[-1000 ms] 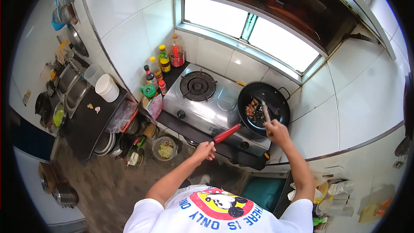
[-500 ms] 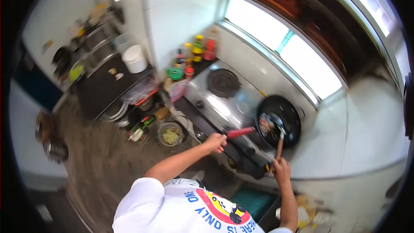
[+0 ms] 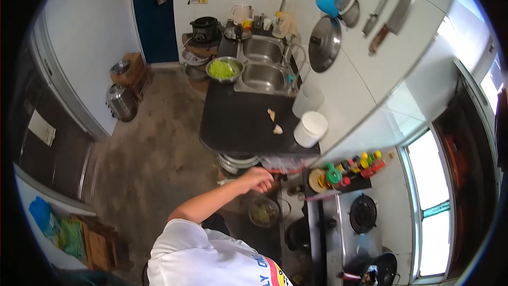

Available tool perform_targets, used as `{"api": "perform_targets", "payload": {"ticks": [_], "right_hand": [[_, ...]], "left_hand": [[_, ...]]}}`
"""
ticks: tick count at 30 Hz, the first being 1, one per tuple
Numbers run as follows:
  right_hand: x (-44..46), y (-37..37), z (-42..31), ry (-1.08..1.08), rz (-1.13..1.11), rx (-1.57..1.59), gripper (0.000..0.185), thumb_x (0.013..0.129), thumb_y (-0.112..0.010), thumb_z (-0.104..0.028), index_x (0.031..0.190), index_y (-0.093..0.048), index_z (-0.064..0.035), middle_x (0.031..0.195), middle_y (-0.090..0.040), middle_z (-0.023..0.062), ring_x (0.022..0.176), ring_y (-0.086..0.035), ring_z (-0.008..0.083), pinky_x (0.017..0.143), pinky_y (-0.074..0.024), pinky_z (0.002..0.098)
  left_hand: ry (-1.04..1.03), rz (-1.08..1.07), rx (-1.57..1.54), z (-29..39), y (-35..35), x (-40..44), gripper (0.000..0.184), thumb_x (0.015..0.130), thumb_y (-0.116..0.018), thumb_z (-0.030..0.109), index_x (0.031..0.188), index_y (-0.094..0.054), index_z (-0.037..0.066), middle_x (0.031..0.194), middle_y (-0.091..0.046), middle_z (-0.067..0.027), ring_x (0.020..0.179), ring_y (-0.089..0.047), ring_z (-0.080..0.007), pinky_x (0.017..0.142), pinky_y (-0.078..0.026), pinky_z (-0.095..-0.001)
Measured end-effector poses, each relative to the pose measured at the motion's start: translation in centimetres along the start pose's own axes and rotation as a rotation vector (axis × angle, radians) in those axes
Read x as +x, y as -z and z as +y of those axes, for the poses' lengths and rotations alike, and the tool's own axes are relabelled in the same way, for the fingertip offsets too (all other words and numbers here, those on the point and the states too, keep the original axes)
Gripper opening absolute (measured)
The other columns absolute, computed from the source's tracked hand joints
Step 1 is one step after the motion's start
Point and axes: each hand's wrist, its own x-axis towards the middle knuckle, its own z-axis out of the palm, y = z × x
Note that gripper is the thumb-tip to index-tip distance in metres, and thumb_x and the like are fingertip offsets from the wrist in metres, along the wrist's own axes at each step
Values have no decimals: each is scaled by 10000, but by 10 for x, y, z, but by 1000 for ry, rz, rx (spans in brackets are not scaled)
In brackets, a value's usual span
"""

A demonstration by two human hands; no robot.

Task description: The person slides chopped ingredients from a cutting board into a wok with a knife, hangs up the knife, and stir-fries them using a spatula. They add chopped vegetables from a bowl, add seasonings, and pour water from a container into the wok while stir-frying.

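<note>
My left hand is stretched out in front of me, over the gap between the dark counter and the stove. Its fingers are loosely curled together and I see nothing in them. Below it, on a lower level, is a bowl with pale green scraps. At the bottom right the black wok sits on the stove, partly cut off by the frame edge; its red handle points left. My right hand is out of view.
The dark counter carries garlic-like pieces, a white tub and a metal bowl of chopped greens beside the double sink. Bottles crowd the stove's back corner. Knives and a lid hang on the wall.
My view has swung left from the stove to the counter and sink. My left hand has moved away from the wok's handle. The right hand, earlier holding a wooden-handled spatula, has left view.
</note>
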Motion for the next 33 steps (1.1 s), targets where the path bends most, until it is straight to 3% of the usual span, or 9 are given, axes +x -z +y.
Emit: {"api": "perform_targets", "payload": {"ticks": [4,7,11,16,21,25,28,31,33], "right_hand": [[-18,-96,-111,48,-279,262,463,748,-596,-84,1209,-558,-86,1310,-484,148,1172,-485,384,982,-420,411],[-13,-139,-192,73,-562,287,480,739,-613,-88,1215,-553,-85,1306,-484,155,1164,-494,377,968,-429,407],[12,-168,-259,71,-712,288,504,728,-635,-93,1224,-546,-84,1302,-484,164,1154,-506,369,950,-440,402],[20,-176,-287,-6,-775,256,536,714,-663,-98,1234,-537,-83,1297,-485,175,1141,-522,358,927,-454,395],[12,-177,-291,-84,-802,247,569,700,-690,-104,1245,-528,-81,1292,-485,187,1128,-537,348,904,-468,389],[1,-180,-286,-99,-801,275,597,689,-712,-109,1254,-521,-80,1288,-485,196,1117,-549,339,886,-480,383],[-9,-186,-286,-70,-787,321,618,680,-729,-113,1260,-516,-79,1285,-485,203,1110,-558,333,872,-488,379],[-9,-199,-287,128,-665,460,640,672,-745,-116,1267,-511,-79,1282,-485,210,1102,-567,327,858,-497,375],[9,-199,-319,-60,-683,877,683,709,-750,-204,1319,-455,-120,1298,-472,194,1082,-578,323,817,-522,389]], "left_hand": [[-297,380,-340,89,186,93,122,856,-595,182,933,-578,88,702,-624,-60,533,-595,-132,441,-515,-248],[-230,599,-569,150,287,158,209,856,-656,263,907,-524,109,724,-584,-59,576,-604,-185,497,-549,-301],[-138,731,-739,211,353,214,474,819,-700,378,1041,-507,7,844,-571,-157,612,-617,-249,545,-583,-362],[-104,696,-926,224,387,271,573,796,-730,372,1125,-485,-28,918,-548,-209,643,-624,-304,595,-601,-417],[-173,777,-877,220,386,308,298,842,-534,17,1132,-504,-45,955,-583,-198,712,-647,-318,557,-590,-380],[-172,657,-901,213,395,299,291,816,-482,-13,1102,-518,-51,957,-626,-204,754,-664,-299,573,-594,-354],[-151,514,-505,230,356,203,324,762,-511,-14,1079,-532,-80,910,-633,-206,693,-669,-305,537,-592,-354],[-101,291,-104,232,330,139,380,696,-538,-15,1061,-537,-121,858,-640,-212,642,-668,-311,517,-589,-395],[-3,176,39,220,305,117,374,638,-570,-9,994,-575,-127,792,-633,-198,613,-660,-318,495,-581,-428]]}}
